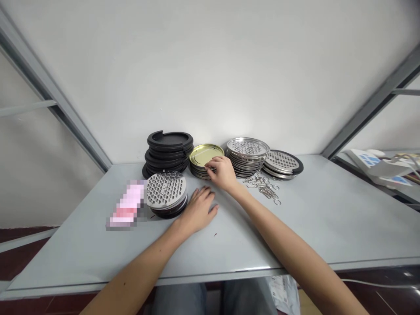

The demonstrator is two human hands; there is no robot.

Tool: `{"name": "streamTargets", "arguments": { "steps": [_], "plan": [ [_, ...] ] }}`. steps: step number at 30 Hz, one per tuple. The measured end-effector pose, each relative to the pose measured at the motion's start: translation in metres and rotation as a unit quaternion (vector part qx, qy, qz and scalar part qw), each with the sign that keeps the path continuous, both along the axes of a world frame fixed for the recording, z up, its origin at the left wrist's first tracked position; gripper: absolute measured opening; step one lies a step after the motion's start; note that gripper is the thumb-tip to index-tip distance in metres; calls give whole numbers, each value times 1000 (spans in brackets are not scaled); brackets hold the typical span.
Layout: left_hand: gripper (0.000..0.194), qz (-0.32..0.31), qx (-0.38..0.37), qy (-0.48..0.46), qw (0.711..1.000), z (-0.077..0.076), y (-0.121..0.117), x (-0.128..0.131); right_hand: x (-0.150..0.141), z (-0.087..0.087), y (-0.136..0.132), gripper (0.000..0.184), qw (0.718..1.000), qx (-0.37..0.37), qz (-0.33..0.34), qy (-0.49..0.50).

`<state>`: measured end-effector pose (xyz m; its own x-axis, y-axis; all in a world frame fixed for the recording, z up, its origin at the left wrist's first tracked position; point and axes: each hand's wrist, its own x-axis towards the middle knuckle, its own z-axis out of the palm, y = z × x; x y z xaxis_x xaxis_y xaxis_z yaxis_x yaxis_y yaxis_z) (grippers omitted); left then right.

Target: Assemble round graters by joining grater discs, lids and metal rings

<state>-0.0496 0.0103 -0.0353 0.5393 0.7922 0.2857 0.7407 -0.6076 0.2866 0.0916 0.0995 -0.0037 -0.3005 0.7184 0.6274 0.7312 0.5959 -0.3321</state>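
Gold lid stack: gold-coloured round lids (206, 154), piled flat, just beyond the right hand's fingertips, farther out than the left hand.
Right hand: at the near right edge of the gold pile (224, 171); fingers bent, thumb toward the pile's side; can't tell if it pinches a lid or only touches.
Left hand: palm down on the tabletop (198, 208), fingers loosely spread, thumb out toward the right; nothing seen in its grasp.
Grater stack: silver grater discs (166, 190) with raised teeth on top, dark layer at the bottom; just left of the left hand, can't tell if touching.
Black holders: stack of black round holders (169, 151), beyond the left hand, left of the gold pile; top holder has a gap in its rim.
Silver stack: tall pile of silver perforated discs (248, 152), beyond and right of the right hand.
Low stack: perforated disc with partial black rim (282, 162) on top, farther right of the right hand.
Metal rings: loose heap of small rings (262, 186), right of the right wrist.
Blurred item: pixelated pink patch (127, 205), left of the left hand, past the grater discs.
Support: grey tabletop (295, 223) under everything listed.
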Motion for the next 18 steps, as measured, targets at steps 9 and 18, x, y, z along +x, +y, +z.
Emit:
{"name": "streamTargets", "arguments": {
  "steps": [9,18],
  "plan": [
    [31,-2,-4,18,1000,3,-2,0,6,11,7,15,997,-46,35,51],
    [30,-12,-2,24,1000,7,-1,-1,11,23,3,18,991,45,40,120]
  ]
}}
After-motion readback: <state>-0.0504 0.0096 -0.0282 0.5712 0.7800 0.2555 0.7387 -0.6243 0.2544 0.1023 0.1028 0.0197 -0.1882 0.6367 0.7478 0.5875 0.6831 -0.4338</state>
